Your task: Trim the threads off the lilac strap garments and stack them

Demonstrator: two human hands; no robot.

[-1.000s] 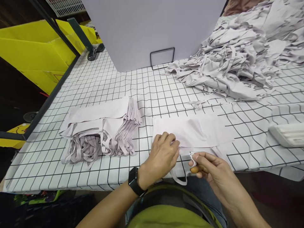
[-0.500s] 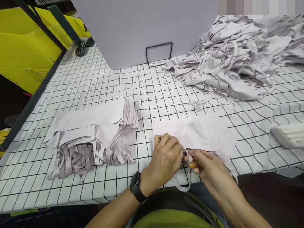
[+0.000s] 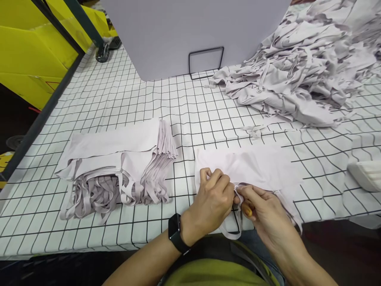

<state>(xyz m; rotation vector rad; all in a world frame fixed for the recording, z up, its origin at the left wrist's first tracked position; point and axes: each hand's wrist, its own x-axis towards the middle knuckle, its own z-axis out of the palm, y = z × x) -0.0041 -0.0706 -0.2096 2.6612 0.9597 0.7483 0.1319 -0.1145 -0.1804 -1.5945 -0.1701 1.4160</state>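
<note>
A pale lilac strappy garment (image 3: pixel 253 163), apparently a camisole, lies flat in front of me at the table's near edge. My left hand (image 3: pixel 214 194) is closed in a pinch on its near edge where a thin strap (image 3: pixel 230 234) joins. Right beside it, my right hand (image 3: pixel 262 206) pinches the same strap joint between thumb and finger. A small thing with a rounded orange end (image 3: pixel 247 209) sits in the curled fingers of my right hand; the rest of it is hidden. The strap loops down over the table edge between my hands.
To the left lies a neat stack of folded camisoles (image 3: pixel 116 139), straps toward me. A loose heap of the same cloth (image 3: pixel 297 67) spreads at the back right. A grey panel (image 3: pixel 178 35) on a black wire stand (image 3: pixel 206 51) rises behind; a white object (image 3: pixel 367 174) lies far right.
The view has shifted slightly, so things sit a little differently in the frame. Both hands stay closed at the strap joint, with only small finger movement.
</note>
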